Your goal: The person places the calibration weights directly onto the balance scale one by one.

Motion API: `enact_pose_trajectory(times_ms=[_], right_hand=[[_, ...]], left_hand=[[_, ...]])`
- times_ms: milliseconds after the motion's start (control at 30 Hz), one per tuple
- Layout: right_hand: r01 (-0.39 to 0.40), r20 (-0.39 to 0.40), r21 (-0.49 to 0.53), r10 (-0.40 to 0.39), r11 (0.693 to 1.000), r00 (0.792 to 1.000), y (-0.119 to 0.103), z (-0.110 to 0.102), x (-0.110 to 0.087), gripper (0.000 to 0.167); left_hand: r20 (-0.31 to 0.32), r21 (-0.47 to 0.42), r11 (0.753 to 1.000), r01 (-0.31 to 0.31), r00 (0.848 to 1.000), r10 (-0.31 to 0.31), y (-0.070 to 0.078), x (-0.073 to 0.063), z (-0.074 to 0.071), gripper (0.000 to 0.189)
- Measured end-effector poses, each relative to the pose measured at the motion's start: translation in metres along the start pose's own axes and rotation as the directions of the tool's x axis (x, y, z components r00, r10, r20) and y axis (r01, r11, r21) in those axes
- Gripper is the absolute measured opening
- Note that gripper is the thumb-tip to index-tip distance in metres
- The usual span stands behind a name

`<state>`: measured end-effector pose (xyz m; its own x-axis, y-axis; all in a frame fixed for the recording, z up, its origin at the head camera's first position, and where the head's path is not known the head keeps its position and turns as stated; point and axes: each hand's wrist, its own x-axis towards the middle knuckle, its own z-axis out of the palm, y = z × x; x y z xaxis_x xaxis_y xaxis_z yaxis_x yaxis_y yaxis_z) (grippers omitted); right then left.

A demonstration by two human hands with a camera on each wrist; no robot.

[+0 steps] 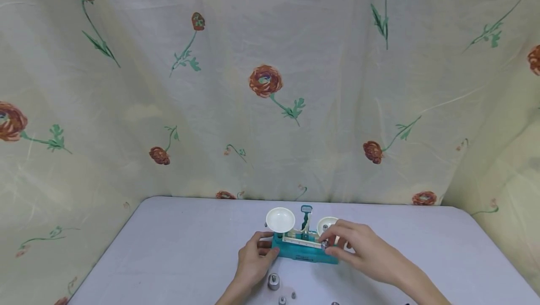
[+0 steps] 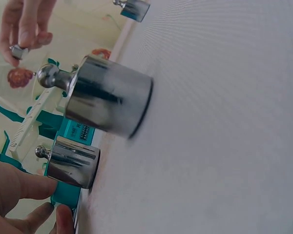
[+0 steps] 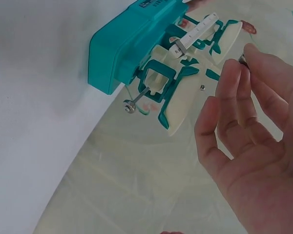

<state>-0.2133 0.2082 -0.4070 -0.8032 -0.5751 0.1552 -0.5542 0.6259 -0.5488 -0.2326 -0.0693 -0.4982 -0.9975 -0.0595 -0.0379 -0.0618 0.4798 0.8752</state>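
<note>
A teal balance scale (image 1: 304,251) with two white pans stands on the table. My left hand (image 1: 255,259) grips the left end of its base, thumb at the front. Between thumb and fingertips my right hand (image 1: 360,248) pinches a small knobbed metal weight (image 1: 324,244), held in front of the right pan (image 1: 322,223). Another small weight (image 1: 325,226) shows in that pan, partly behind the fingers. The left pan (image 1: 280,219) holds nothing. In the right wrist view, fingers hide most of the pinched weight (image 3: 242,60).
Several knobbed metal weights stand on the table near me, among them a large one (image 1: 273,282) by my left wrist and smaller ones (image 1: 293,295). One weight (image 1: 335,303) is cut off at the bottom edge. A flowered curtain (image 1: 261,141) hangs behind the table (image 1: 177,249).
</note>
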Motion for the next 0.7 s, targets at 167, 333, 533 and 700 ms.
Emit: enact_pose_trajectory(times_ms=[167,333,533,700], right_hand=[[-0.022,-0.030,-0.009,0.021,1.000,0.999,0.0002,-0.0008,0.0008,0.022],[-0.037,-0.079,-0.043,0.034,0.998,0.996,0.0017,-0.0021,0.0022,0.020],[-0.062,-0.111,-0.053,0.055,0.997,0.992,0.0031,-0.0029,0.0035,0.022],[-0.064,-0.140,-0.079,0.052,0.995,0.989,0.0055,-0.0022,0.0038,0.021]], left_hand=[[0.002,-0.001,1.000,-0.007,1.000,0.007,0.0000,-0.0008,-0.0003,0.043],[0.000,0.004,1.000,-0.007,1.000,0.007,0.0005,-0.0007,-0.0002,0.043],[-0.002,0.004,1.000,0.002,1.000,-0.002,0.0004,-0.0003,0.0002,0.043],[-0.006,0.014,1.000,0.006,1.000,-0.005,0.0011,-0.0010,-0.0001,0.043]])
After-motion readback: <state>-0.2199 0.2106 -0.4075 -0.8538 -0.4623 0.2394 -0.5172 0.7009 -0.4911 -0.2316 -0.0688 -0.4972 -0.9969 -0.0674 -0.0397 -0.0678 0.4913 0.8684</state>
